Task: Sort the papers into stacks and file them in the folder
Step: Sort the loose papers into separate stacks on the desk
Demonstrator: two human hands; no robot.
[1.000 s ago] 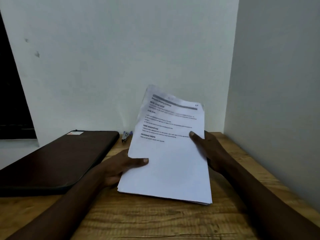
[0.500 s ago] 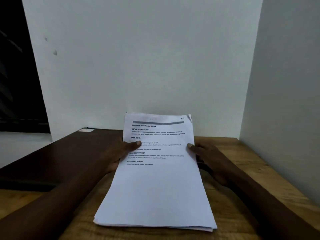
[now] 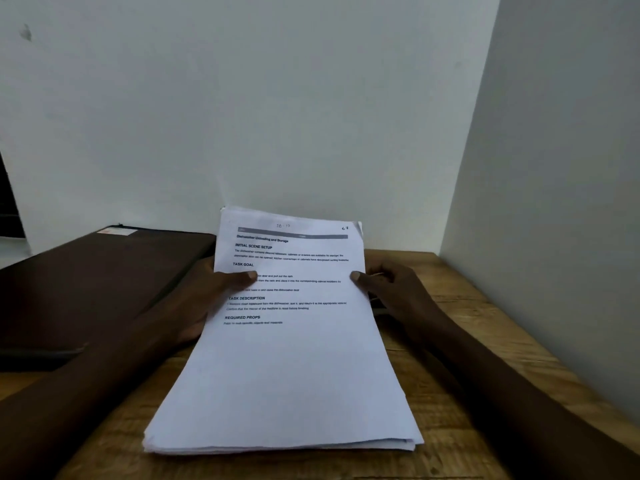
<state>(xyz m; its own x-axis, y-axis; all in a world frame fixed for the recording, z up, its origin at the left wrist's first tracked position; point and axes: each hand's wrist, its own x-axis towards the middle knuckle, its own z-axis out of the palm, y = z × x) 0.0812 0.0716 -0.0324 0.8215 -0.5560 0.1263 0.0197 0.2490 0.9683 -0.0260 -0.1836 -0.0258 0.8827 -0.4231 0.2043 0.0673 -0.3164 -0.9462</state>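
A stack of white printed papers (image 3: 287, 368) is held in the middle of the view, its near edge down by the wooden table (image 3: 450, 410) and its far end raised toward the wall. My left hand (image 3: 204, 299) grips the stack's left edge, thumb on the top sheet. My right hand (image 3: 388, 292) grips the right edge the same way, thumb on top and fingers underneath. A dark brown folder (image 3: 86, 292) lies shut on the table to the left, partly behind my left arm.
White walls close the table in at the back (image 3: 277, 116) and on the right (image 3: 554, 202). A small white label (image 3: 116, 231) sits on the folder's far corner. A dark opening shows at the far left edge.
The stack has turned from a tilt to square with me and its near edge has come closer and lower. Both hands kept their grip. The view has shifted, hiding the pen by the wall.
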